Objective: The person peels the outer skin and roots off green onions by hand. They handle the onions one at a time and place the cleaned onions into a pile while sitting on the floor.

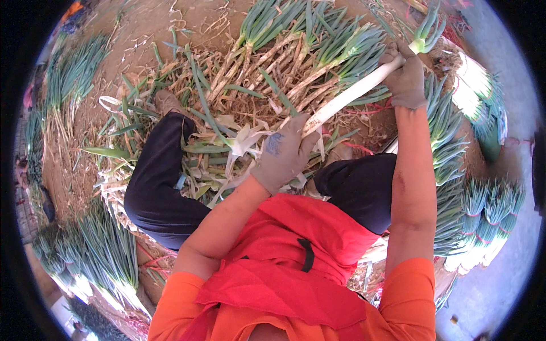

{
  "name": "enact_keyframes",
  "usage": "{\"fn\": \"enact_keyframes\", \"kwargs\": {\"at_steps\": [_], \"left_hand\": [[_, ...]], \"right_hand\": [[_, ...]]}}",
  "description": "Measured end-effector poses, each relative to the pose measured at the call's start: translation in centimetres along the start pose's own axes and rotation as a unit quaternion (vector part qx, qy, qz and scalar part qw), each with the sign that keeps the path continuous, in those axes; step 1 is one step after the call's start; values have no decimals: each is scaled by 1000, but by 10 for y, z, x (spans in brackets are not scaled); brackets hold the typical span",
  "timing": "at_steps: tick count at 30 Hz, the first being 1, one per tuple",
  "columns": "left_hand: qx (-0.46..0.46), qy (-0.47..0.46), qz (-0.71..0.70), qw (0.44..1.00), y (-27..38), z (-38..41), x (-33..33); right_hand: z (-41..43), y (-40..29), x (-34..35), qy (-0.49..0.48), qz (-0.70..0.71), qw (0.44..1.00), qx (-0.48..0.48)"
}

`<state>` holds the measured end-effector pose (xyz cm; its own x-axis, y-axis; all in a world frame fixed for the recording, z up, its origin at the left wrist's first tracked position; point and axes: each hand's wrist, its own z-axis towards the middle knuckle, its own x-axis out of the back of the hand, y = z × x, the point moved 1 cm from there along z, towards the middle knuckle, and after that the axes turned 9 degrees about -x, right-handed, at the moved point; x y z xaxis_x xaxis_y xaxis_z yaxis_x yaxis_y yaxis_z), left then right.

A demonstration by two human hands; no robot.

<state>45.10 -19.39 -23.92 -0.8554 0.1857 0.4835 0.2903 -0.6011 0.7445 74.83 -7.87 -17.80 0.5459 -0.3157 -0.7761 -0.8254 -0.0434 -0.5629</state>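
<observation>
A peeled green onion with a thick white stalk slants between my hands, its green leaf end up at the right. My right hand, in a grey work glove, is closed around the stalk just below the leaves. Lower left, my left hand, also gloved, grips the root end, which still shows some brown soil. Pale stripped skin with a green leaf attached hangs beside my left hand, above a heap of peelings; whether the fingers touch it I cannot tell.
Unpeeled green onions with brown stalks lie ahead on the soil. Trimmed green onions lie to my right, with tied bundles beyond. More green onions are at the left. Peelings cover the ground between my legs.
</observation>
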Motion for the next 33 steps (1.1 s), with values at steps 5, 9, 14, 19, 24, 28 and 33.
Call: {"fn": "enact_keyframes", "kwargs": {"at_steps": [5, 9, 14, 19, 24, 28, 33], "left_hand": [[24, -13, 97, 995, -5, 0, 4], [88, 10, -23, 996, -21, -2, 4], [6, 72, -8, 997, -19, -3, 3], [54, 38, 13, 998, -19, -1, 1], [277, -43, -135, 950, -24, 2, 5], [277, 23, -263, 924, -24, -1, 8], [244, 22, -304, 920, -8, 6, 26]], "right_hand": [[-10, 12, -18, 159, -53, 984, 62], [-17, 12, -29, 62, 24, 998, 3], [-11, 9, -18, 17, -38, 999, 27], [-11, 14, -25, 85, -34, 995, 35], [-11, 8, -24, -11, -27, 999, 31], [-13, 10, -31, -15, -33, 998, 46], [-8, 2, -21, -52, -23, 998, 24]]}}
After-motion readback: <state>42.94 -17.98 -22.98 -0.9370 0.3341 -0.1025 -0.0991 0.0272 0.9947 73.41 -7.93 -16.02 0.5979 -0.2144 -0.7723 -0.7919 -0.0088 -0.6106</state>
